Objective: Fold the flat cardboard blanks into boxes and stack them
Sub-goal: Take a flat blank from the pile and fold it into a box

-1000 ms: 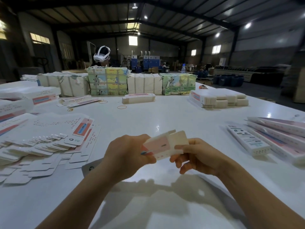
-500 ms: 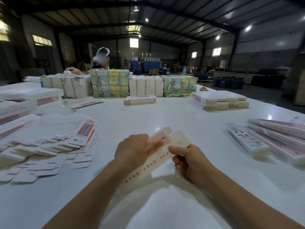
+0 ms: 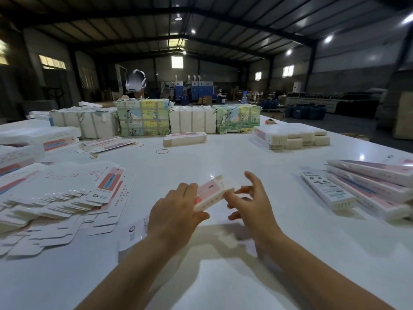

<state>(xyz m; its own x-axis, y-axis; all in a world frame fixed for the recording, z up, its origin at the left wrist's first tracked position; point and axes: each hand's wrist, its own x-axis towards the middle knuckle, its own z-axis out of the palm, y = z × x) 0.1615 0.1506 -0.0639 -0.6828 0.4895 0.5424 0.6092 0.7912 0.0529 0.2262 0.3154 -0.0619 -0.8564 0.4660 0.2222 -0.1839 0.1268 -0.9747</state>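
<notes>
A long pink-and-white carton [image 3: 210, 194] is held above the white table [image 3: 223, 276], its far end pointing away from me. My left hand [image 3: 176, 211] grips it from the left, fingers over the top and thumb underneath. My right hand [image 3: 252, 202] is at the carton's far end with fingers spread, its fingertips touching the end flap. A fanned heap of flat blanks [image 3: 55, 198] lies at the left. Several folded boxes [image 3: 368, 186] lie side by side at the right.
Bundles of wrapped blanks [image 3: 143, 117] line the far side, with a person behind them. A small stack of blanks [image 3: 184, 138] and loose rubber bands [image 3: 162, 151] lie mid-table. Another stack of blanks [image 3: 290, 136] sits at the far right.
The carton has gone from a flattened sleeve to a squared-up box held level. My right hand let go of its grip and spread its fingers at the far end.
</notes>
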